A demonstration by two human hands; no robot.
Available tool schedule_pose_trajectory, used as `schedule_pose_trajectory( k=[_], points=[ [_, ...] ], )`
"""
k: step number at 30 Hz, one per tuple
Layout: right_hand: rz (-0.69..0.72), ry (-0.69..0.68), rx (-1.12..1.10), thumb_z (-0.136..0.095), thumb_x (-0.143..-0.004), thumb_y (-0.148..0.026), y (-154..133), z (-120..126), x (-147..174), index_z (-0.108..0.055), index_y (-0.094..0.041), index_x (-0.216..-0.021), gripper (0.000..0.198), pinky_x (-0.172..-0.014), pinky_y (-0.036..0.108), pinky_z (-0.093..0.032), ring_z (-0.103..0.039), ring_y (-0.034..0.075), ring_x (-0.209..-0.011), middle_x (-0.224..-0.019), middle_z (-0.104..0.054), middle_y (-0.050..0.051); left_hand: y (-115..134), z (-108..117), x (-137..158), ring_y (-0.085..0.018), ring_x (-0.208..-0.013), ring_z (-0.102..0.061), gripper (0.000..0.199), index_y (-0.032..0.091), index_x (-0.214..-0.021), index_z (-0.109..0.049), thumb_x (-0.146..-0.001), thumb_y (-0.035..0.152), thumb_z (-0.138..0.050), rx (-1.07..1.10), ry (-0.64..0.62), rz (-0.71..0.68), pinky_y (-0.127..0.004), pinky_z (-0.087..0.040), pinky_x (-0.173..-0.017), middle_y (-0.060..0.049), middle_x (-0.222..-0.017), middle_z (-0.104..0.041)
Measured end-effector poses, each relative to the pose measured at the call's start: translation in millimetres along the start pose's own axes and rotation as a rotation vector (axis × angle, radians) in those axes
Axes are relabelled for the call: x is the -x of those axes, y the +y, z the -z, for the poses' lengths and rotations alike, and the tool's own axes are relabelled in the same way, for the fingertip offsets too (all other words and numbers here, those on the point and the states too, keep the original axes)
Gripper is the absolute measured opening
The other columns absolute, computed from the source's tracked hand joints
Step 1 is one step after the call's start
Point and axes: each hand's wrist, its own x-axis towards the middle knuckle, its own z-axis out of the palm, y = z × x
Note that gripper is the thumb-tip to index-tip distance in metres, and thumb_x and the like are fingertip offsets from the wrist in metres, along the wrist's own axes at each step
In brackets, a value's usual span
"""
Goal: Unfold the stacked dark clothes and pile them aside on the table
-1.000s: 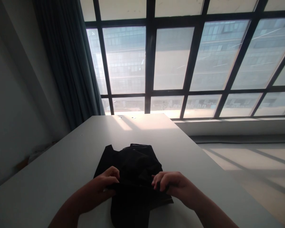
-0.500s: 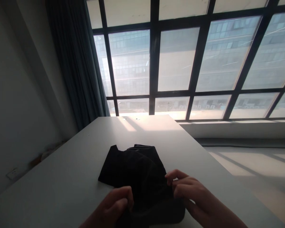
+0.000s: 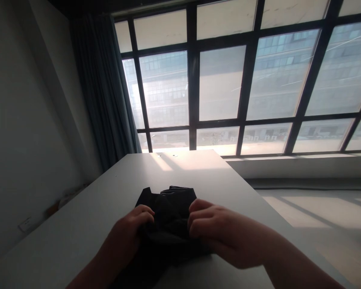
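Observation:
A black cloth garment (image 3: 173, 214), its exact kind not clear in the dim light, lies bunched on the white table in front of me. My left hand (image 3: 135, 224) is closed on its left side, fingers curled over the fabric. On the opposite side my right hand (image 3: 212, 224) grips the cloth, its fingertips pressed together at the right edge. Between the hands the fabric sags in soft folds. Layered, folded edges show at the far end, and the near part falls into dark shadow.
The white table (image 3: 150, 176) stretches away toward a large black-framed window (image 3: 194, 80). A blue-grey curtain (image 3: 105, 92) hangs at the left by the wall. A wall socket (image 3: 25, 224) sits low on the left, and sunlit floor (image 3: 307, 212) lies to the right.
Both hands have moved forward along the garment, the right one also leftward. The near part of the cloth has been drawn up and bunched between them. My view has tilted up slightly.

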Motion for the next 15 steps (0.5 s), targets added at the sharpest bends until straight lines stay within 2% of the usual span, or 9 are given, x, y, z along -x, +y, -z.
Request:
schedule_pose_trajectory(
  k=[3, 5, 6, 8, 10, 11, 13, 15],
  points=[
    [0.044, -0.068, -0.019, -0.045, -0.078, -0.013, 4, 23, -18, -0.03, -0.022, -0.067, 0.021, -0.085, 0.035, -0.046, -0.039, 0.017, -0.069, -0.064, -0.045, -0.001, -16, 2, -6, -0.025, -0.088, -0.072, 0.023, 0.027, -0.101, -0.067, -0.083, 0.026, -0.053, 0.058, 0.414, 0.225, -0.032, -0.055, -0.072, -0.002, -0.096, -0.076],
    [0.04, -0.068, 0.008, -0.045, -0.075, -0.012, 9, 27, -28, -0.029, -0.022, -0.066, 0.021, -0.083, 0.035, -0.046, -0.037, 0.016, -0.067, -0.061, -0.041, -0.002, -28, 3, -7, -0.027, -0.082, -0.072, 0.021, 0.027, -0.102, -0.064, -0.086, 0.039, -0.058, 0.113, 0.507, 0.273, -0.033, -0.055, -0.065, -0.001, -0.09, -0.075],
    [0.022, -0.015, 0.04, -0.046, -0.076, -0.012, 13, 26, -31, -0.034, -0.022, -0.068, 0.018, -0.081, 0.035, -0.045, -0.039, 0.017, -0.07, -0.063, -0.043, -0.001, -35, 3, -7, -0.028, -0.082, -0.072, 0.023, 0.027, -0.1, -0.065, -0.087, 0.044, -0.059, 0.155, 0.486, 0.256, -0.034, -0.057, -0.065, -0.002, -0.089, -0.075],
    [-0.034, 0.185, 0.072, -0.047, -0.084, -0.013, 23, 16, -33, -0.047, -0.022, -0.078, 0.011, -0.079, 0.034, -0.046, -0.048, 0.019, -0.081, -0.076, -0.052, 0.002, -47, 0, -4, -0.031, -0.091, -0.073, 0.031, 0.026, -0.103, -0.068, -0.089, 0.051, -0.059, 0.27, 0.354, 0.181, -0.038, -0.06, -0.073, -0.005, -0.096, -0.077],
    [-0.101, 0.391, 0.005, -0.044, -0.095, -0.016, 38, -3, -32, -0.055, -0.022, -0.093, 0.012, -0.081, 0.035, -0.048, -0.054, 0.02, -0.094, -0.098, -0.059, 0.006, -57, -10, 0, -0.034, -0.108, -0.072, 0.046, 0.024, -0.12, -0.071, -0.091, 0.057, -0.059, 0.405, 0.147, 0.121, -0.042, -0.061, -0.09, -0.009, -0.113, -0.077],
    [-0.139, 0.444, -0.061, -0.041, -0.099, -0.019, 45, -16, -31, -0.056, -0.022, -0.097, 0.015, -0.086, 0.035, -0.05, -0.056, 0.02, -0.099, -0.108, -0.06, 0.008, -61, -18, 3, -0.036, -0.118, -0.069, 0.056, 0.024, -0.132, -0.067, -0.09, 0.06, -0.061, 0.475, 0.024, 0.096, -0.044, -0.058, -0.099, -0.01, -0.124, -0.075],
    [-0.227, 0.452, -0.186, -0.04, -0.104, -0.021, 59, -47, -28, -0.057, -0.022, -0.102, 0.018, -0.095, 0.037, -0.051, -0.059, 0.02, -0.109, -0.122, -0.059, 0.009, -65, -39, 10, -0.038, -0.134, -0.06, 0.085, 0.025, -0.156, -0.049, -0.083, 0.061, -0.073, 0.591, -0.201, 0.045, -0.047, -0.052, -0.112, -0.011, -0.146, -0.065],
    [-0.279, 0.435, -0.263, -0.046, -0.103, -0.021, 68, -78, -24, -0.057, -0.023, -0.1, 0.012, -0.096, 0.035, -0.052, -0.061, 0.019, -0.11, -0.121, -0.06, 0.008, -66, -65, 20, -0.04, -0.143, -0.052, 0.11, 0.026, -0.166, -0.033, -0.073, 0.056, -0.084, 0.656, -0.322, 0.01, -0.049, -0.045, -0.119, -0.012, -0.158, -0.054]
  ],
)
